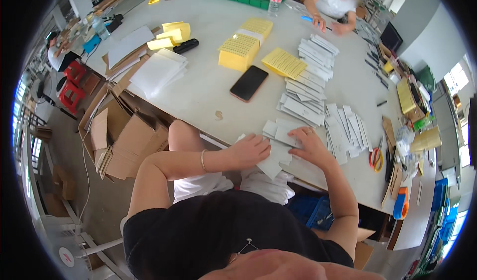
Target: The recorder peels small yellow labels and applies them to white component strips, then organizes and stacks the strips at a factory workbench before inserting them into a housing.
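At the table's near edge, a loose bunch of white paper slips (pixel 270 165) lies under and between my hands. My left hand (pixel 250 152) has its fingers curled over these slips, which stick out on both sides of it. Across from it, my right hand (pixel 310 147) grips the end of a white slip (pixel 287 135) between thumb and fingers. Beyond my hands runs a long overlapping row of white slips (pixel 302 110). A second fanned row of slips (pixel 344 131) lies right of it. A sheaf of yellow printed sheets (pixel 283 63) rests against the long row.
A black phone (pixel 249 83) lies left of the slips, with a banded yellow stack (pixel 239 50) behind. Scissors (pixel 376 160) lie at right. A water bottle (pixel 275 0) stands by a green tray (pixel 237 1). A co-worker (pixel 338 4) sits across; cardboard boxes (pixel 134 146) stand at left.
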A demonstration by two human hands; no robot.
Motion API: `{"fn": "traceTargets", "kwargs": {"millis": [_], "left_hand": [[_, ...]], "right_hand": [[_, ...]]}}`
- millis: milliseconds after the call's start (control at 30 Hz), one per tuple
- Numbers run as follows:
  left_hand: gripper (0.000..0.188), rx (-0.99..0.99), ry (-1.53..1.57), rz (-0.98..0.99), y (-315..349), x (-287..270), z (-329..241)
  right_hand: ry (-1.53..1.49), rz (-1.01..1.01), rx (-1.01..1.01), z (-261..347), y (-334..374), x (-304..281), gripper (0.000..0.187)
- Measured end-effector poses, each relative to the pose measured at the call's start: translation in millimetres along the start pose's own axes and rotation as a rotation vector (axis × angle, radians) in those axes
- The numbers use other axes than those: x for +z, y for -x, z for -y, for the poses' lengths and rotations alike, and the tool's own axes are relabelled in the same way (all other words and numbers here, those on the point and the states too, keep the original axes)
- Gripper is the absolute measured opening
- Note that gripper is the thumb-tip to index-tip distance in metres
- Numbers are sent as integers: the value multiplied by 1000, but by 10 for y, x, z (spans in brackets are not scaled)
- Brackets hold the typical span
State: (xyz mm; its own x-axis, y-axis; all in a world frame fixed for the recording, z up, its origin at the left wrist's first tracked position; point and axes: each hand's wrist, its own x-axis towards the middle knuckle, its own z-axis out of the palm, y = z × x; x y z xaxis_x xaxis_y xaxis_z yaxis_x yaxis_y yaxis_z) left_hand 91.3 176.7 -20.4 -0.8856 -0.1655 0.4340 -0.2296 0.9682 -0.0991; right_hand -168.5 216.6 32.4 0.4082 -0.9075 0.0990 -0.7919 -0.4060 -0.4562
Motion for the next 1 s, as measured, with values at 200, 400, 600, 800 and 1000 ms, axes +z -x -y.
{"fn": "traceTargets", "kwargs": {"millis": [200, 400, 600, 800, 1000], "left_hand": [[26, 125, 17, -12, 72, -90, 111], [30, 248, 87, 51, 123, -179, 298], [30, 313, 128, 17, 195, -178, 402], [31, 361, 168, 89, 246, -326, 510], [30, 372, 186, 183, 216, -388, 515]], "right_hand": [[-96, 44, 30, 12, 24, 11, 46], [-43, 11, -8, 138, 56, -2, 55], [85, 37, -9, 224, 44, 30, 58], [137, 98, 31, 187, -33, 72, 56], [257, 17, 17, 251, -60, 121, 55]]}}
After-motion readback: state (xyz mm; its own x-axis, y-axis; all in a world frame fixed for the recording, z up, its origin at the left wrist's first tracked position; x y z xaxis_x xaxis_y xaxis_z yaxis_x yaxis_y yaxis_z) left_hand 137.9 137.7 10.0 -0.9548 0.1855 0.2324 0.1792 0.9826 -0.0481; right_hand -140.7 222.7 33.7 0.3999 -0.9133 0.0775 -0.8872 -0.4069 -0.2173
